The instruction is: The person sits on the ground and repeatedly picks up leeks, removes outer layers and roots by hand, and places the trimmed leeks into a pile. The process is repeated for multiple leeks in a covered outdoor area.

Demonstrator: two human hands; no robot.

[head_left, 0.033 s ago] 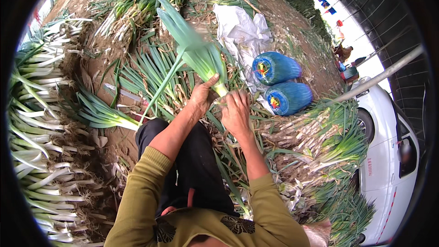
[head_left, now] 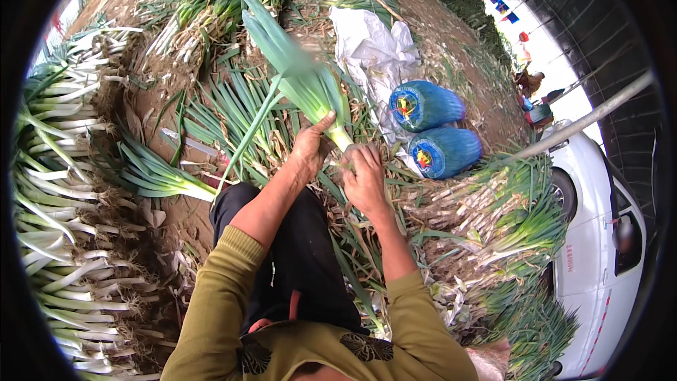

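Head: right hand (head_left: 364,180) slightly lower by leek (head_left: 319,95).

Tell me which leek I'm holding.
The leek in your left hand, leaves pointing away, pale end at your right hand; the other leeks lie loose or in heaps.

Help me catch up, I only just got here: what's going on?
A person's bare left hand holds a long green leek with a pale stalk; the bare right hand is curled at its lower end, exact grip hidden. White leeks with brown roots lie piled along the left. Two plump blue bundles lie at right beside a crumpled white sheet.
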